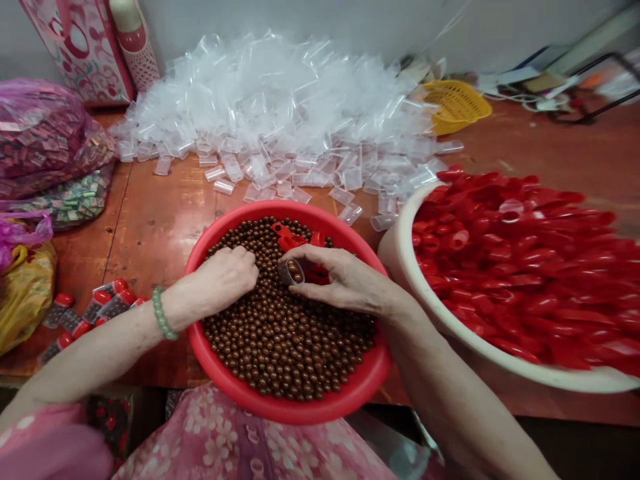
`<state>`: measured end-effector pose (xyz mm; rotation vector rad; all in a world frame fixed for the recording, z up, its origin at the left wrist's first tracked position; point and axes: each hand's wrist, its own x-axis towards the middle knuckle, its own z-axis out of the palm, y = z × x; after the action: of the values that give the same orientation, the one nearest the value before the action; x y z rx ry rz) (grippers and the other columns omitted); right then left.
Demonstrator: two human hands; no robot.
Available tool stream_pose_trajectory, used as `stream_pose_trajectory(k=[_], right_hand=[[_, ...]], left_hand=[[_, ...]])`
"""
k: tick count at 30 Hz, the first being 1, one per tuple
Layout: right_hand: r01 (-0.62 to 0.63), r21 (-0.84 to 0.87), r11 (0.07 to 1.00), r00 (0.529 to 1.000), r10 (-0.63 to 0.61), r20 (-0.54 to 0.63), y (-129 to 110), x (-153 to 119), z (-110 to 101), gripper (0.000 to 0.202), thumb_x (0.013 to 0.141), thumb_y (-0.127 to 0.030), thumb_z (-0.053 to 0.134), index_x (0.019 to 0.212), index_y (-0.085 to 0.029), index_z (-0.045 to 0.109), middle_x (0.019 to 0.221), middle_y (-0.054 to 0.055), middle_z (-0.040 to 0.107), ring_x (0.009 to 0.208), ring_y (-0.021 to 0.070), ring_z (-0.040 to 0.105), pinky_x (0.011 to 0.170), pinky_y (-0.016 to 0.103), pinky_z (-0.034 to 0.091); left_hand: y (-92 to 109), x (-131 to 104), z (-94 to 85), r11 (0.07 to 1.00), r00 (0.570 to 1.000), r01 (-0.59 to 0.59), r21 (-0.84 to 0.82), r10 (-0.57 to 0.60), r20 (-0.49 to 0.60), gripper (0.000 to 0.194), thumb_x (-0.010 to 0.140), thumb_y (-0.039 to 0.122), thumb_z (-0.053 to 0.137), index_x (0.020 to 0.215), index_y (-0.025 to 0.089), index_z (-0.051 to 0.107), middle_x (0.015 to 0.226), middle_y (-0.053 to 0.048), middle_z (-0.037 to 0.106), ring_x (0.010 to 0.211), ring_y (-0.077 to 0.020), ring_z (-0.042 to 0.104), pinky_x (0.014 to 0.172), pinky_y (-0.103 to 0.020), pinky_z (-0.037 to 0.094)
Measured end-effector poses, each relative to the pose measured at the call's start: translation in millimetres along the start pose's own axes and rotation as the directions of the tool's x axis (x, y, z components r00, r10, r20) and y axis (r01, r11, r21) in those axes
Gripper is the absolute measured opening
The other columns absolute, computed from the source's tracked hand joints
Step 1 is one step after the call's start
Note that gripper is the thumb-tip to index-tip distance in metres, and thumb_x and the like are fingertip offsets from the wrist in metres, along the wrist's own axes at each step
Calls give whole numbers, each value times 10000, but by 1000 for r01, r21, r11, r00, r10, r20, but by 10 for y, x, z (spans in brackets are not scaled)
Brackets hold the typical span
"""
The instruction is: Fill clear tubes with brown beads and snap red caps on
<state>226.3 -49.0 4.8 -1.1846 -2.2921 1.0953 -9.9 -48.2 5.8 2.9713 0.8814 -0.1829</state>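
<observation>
A red basin (pixel 201 240) holds a mass of small round brown balls (pixel 285 347). My right hand (pixel 345 277) grips a small clear plastic cup (pixel 291 273) between thumb and fingers, tilted with its mouth toward me and some brown balls inside. My left hand (pixel 227 277), with a green bead bracelet at the wrist, is closed over the balls on the left side of the basin. Its fingertips are hidden, so whatever they hold does not show. Red plastic caps (pixel 287 237) lie on the balls behind my right hand, partly covered by it.
Clear plastic cups (pixel 280 113) form a heap at the back. To the right, a white tub (pixel 407 233) overflows with red plastic pieces (pixel 525 267). Filled red-capped containers (pixel 97 307) and full plastic bags (pixel 45 147) are on the left. A yellow basket (pixel 457 107) stands behind.
</observation>
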Motion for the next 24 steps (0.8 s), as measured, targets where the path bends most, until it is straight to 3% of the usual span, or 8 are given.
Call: stream_pose_trajectory(k=[2,4,8,11,16,20,24], right_hand=[[-1,-8,1000,1000,1,-8,18,-16,10,342,791,-285,634,1120,-198,605,1074,64,706,967,226,662,899,373,508],[0,11,1000,1000,0,-31,33,-33,16,338,794,-279,632,1120,-195,600,1073,63,706,974,224,661,898,363,507],[4,51,999,996,0,-94,52,-50,6,322,794,-282,643,1097,-180,599,1033,64,703,945,218,659,887,347,503],[2,83,997,995,6,-96,63,-55,-8,326,783,-299,659,1081,-180,599,1021,64,697,933,220,655,875,348,505],[-32,142,989,998,40,-55,71,-46,9,320,786,-294,643,1077,-182,568,990,59,676,893,210,652,829,342,520],[-3,157,988,1000,7,-26,51,68,62,395,789,-236,615,1164,-173,507,1035,63,649,913,196,646,811,324,521],[65,75,995,996,-69,55,15,253,146,356,796,-182,595,1144,-180,521,1018,53,664,896,185,646,806,314,508]], left_hand=[[89,68,20,995,995,-71,73,66,71,208,879,41,435,849,92,634,860,-150,642,819,-253,587,657,-360,429],[145,121,32,985,982,-164,46,159,105,215,864,18,449,808,99,640,821,-143,654,769,-239,599,621,-351,418],[144,166,31,914,931,-357,-192,364,3,182,891,59,459,856,131,622,892,-110,675,817,-214,614,713,-338,461],[101,170,37,832,918,-375,-409,395,-38,196,831,12,478,892,157,595,964,-88,674,909,-203,607,795,-310,478],[5,114,92,686,961,-239,-687,270,-65,301,752,1,554,1004,162,595,1017,-74,674,973,-203,616,867,-305,482],[-89,-7,96,561,989,-150,-814,83,-125,325,772,221,722,1061,134,601,1004,-81,671,902,-182,620,831,-290,481],[-136,-127,55,499,982,-49,-865,-133,-133,418,721,331,781,1053,145,606,979,-55,658,876,-171,603,810,-292,476]])
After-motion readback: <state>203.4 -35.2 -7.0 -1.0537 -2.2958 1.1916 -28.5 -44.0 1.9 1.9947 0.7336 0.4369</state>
